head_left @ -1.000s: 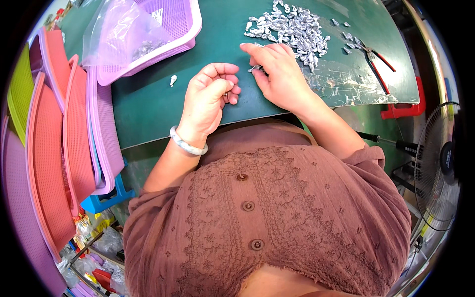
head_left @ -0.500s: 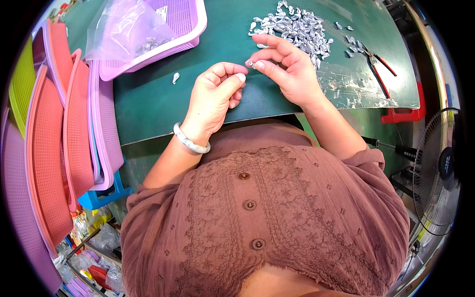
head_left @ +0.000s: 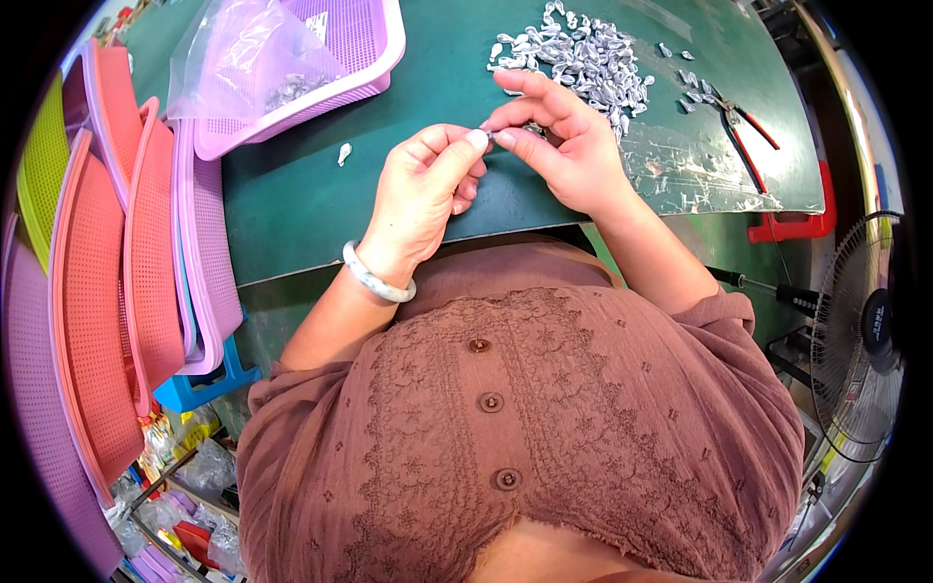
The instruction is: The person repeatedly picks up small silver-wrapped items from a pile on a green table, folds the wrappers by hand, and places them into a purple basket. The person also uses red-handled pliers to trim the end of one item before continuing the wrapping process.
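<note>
My left hand (head_left: 420, 185), with a pale bangle (head_left: 377, 275) round its wrist, is closed in a pinch of thumb and forefinger. Its fingertips meet those of my right hand (head_left: 569, 151) above the table's near edge. Between the two pinches sits a tiny silvery piece (head_left: 491, 140), mostly covered by fingers. A heap of small silver-grey drop-shaped pieces (head_left: 593, 68) lies just beyond my right hand. One loose pale piece (head_left: 344, 154) rests on the green table (head_left: 301, 209), left of my left hand.
A purple perforated basket (head_left: 384, 68) with a clear plastic bag (head_left: 243, 58) stands at the far left. Red-handled pliers (head_left: 743, 136) lie right, beside several loose pieces. Stacked coloured baskets (head_left: 102, 321) crowd the left side; a fan (head_left: 855, 325) stands at the right.
My two hands have come together: the right fingertips, with the tiny silvery piece, have moved slightly down and left to touch the left thumb and forefinger.
</note>
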Demonstrator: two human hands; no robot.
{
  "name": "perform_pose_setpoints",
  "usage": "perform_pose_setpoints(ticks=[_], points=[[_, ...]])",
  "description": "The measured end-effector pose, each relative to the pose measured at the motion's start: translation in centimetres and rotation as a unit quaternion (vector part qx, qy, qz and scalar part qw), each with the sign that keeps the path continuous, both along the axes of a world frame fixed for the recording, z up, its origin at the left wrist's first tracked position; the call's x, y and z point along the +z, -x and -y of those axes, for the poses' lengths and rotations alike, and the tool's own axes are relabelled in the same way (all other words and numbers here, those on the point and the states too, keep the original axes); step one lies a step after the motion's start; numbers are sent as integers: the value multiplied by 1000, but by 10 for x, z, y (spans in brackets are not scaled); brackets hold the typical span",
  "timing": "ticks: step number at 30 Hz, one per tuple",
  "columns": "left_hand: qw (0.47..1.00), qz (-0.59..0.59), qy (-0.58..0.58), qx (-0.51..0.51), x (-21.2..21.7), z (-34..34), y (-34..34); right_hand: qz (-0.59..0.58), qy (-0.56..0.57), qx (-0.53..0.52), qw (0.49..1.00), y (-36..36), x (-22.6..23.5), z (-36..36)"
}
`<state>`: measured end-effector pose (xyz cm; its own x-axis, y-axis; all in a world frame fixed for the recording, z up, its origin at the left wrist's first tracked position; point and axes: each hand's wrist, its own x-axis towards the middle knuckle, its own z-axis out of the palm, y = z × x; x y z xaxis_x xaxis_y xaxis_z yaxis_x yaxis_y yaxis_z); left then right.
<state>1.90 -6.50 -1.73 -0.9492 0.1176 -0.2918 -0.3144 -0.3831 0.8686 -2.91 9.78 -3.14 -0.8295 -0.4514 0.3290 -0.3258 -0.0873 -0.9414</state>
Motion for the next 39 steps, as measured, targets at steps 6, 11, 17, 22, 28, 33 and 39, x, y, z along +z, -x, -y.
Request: perform_pose_setpoints(ticks=[6, 11, 17, 22, 28, 33, 39], points=[[1000, 0, 1, 4, -5, 0, 1, -51, -20, 8, 998, -3, -2, 1], [1000, -6, -11, 5, -6, 1, 1, -39, -12, 4, 999, -4, -3, -1], [1000, -10, -5, 2, -6, 0, 0, -86, 8, -30, 996, -3, -6, 3], [999, 0, 38, 10, -4, -2, 0, -127, -33, -39, 990, -5, 4, -3], [999, 0, 37, -17, -3, 0, 0, -176, -139, -229, 947, 35, 23, -63], [999, -10, 43, -31, -2, -2, 0, -198, -375, -392, 817, 87, 18, -150], [998, -10, 43, -33, -4, -1, 0, -226, -465, -406, 754, 106, 8, -172]])
